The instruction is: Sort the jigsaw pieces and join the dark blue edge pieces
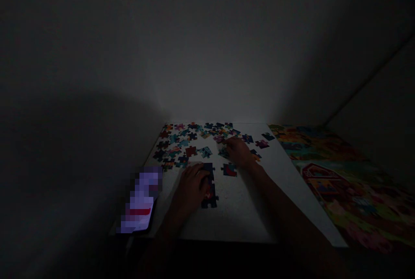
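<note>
In the dim head view, a short strip of joined jigsaw pieces (213,201) lies upright on the white tabletop. My left hand (193,182) rests over its left side, fingers bent but apart, hiding part of the strip. Just right of the strip is a single dark puzzle piece with a red curve (230,170). Farther forward, my right hand (238,150) reaches in among loose pieces, its fingertips pinched together at a puzzle piece (223,151). The fingers partly cover that piece, and its picture is hard to read.
Several loose jigsaw pieces (183,142) spread over the table's far left and middle. A purple piece (262,144) lies farther right. A lit phone (142,203) sits at the left edge. Colourful picture sheets (337,184) lie along the right side, and a wall (210,63) rises behind.
</note>
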### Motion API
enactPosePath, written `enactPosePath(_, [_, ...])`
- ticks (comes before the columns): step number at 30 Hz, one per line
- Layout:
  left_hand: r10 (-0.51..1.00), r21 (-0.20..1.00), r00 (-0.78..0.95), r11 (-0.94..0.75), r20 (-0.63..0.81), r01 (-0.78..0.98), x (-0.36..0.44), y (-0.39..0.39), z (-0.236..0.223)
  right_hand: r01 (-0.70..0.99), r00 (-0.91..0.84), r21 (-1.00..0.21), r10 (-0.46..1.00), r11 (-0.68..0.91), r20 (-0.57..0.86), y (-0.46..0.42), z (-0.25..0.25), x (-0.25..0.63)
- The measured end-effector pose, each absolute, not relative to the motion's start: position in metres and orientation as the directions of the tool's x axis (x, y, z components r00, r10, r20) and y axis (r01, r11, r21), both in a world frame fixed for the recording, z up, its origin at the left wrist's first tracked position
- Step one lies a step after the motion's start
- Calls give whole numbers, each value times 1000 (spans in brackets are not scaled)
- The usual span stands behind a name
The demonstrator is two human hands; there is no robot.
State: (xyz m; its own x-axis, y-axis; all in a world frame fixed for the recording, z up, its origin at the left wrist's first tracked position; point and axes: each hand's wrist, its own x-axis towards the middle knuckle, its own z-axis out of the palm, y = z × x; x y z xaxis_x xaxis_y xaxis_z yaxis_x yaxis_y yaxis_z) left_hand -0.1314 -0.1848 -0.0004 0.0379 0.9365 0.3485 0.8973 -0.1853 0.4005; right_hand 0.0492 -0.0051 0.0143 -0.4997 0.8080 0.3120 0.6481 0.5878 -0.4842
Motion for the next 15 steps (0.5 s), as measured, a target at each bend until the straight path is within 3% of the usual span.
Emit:
enactPosePath(7, [955, 387, 61, -176, 291, 905, -130, -186, 4, 392, -674, -557, 641, 732, 368, -25, -1, 37])
enactPosePath(13, [945, 376, 62, -187, 321, 907, -132, -188, 0, 399, -733, -532, 608, 747, 305, -37, 1, 23])
enactPosePath(15, [942, 377, 57, -187, 332, 907, -133, -187, -2, 418, -693, -576, 657, 703, 298, -36, 7, 27])
